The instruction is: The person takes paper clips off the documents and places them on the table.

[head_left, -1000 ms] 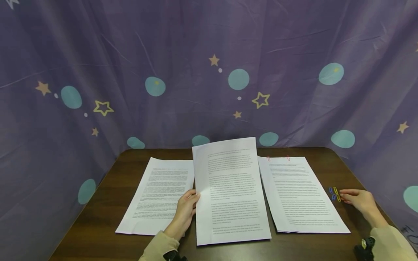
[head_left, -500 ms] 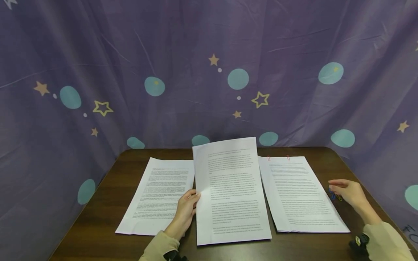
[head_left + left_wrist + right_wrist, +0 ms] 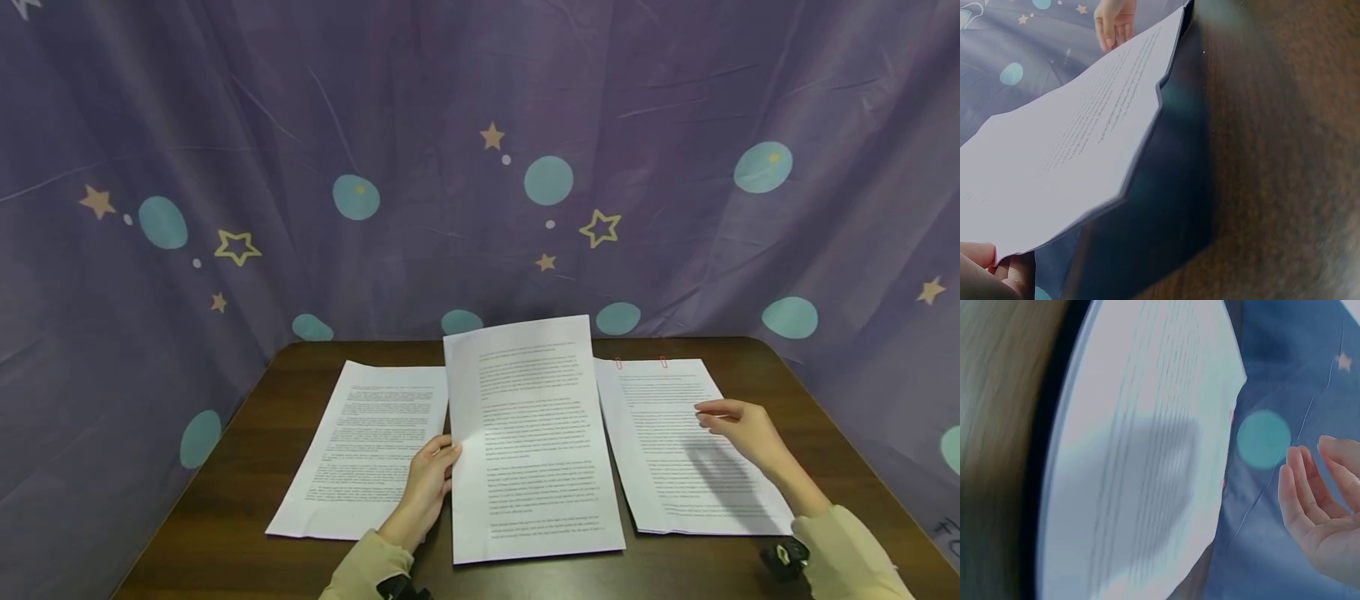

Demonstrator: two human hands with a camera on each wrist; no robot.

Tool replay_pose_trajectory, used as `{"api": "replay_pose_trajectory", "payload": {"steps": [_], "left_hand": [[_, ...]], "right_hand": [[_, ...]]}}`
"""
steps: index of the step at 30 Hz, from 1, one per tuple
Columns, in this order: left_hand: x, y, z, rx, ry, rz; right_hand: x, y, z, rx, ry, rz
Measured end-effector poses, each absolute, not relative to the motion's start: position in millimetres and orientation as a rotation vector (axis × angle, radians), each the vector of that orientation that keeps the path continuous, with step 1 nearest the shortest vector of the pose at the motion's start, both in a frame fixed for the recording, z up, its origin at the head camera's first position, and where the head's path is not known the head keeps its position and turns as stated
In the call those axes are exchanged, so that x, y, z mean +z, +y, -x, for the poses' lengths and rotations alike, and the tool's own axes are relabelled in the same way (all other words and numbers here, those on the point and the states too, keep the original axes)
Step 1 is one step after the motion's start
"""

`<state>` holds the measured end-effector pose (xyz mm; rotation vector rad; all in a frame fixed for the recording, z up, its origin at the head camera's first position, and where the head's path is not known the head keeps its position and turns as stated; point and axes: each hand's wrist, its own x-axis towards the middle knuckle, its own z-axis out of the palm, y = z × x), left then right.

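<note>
My left hand (image 3: 425, 492) pinches the left edge of a printed stack of paper (image 3: 532, 442), which is raised and tilted up in the middle of the head view. In the left wrist view, the thumb (image 3: 977, 253) lies on the front face with fingers behind the edge. My right hand (image 3: 744, 429) hovers over another printed stack (image 3: 667, 475) on the right, casting a shadow on it. Two red paper clips (image 3: 663, 362) sit on that stack's top edge. In the right wrist view, the fingers (image 3: 1300, 487) are slightly bent, and nothing shows between them and the thumb.
A third printed stack (image 3: 367, 450) lies flat at the left, partly behind the raised one. All rest on a dark wooden table (image 3: 217, 517). A purple curtain (image 3: 420, 100) with stars and dots hangs behind the table.
My right hand has moved left from beside the blue and yellow paper clips to above the right stack. Those clips are now hidden from the head view. The left hand holds still.
</note>
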<state>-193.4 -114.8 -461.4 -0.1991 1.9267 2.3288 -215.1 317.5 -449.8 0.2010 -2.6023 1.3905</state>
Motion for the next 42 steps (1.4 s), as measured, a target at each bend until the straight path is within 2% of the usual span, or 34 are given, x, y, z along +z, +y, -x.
{"api": "replay_pose_trajectory", "payload": {"steps": [15,42], "left_hand": [[-462,-116,193,2.318,1.940,0.203],[-463,-115,194,2.336,1.923,0.195]], "right_hand": [[-443,256,209,1.608,-2.544,-0.382],[-449,195,200,1.905,-2.560,-0.327]]}}
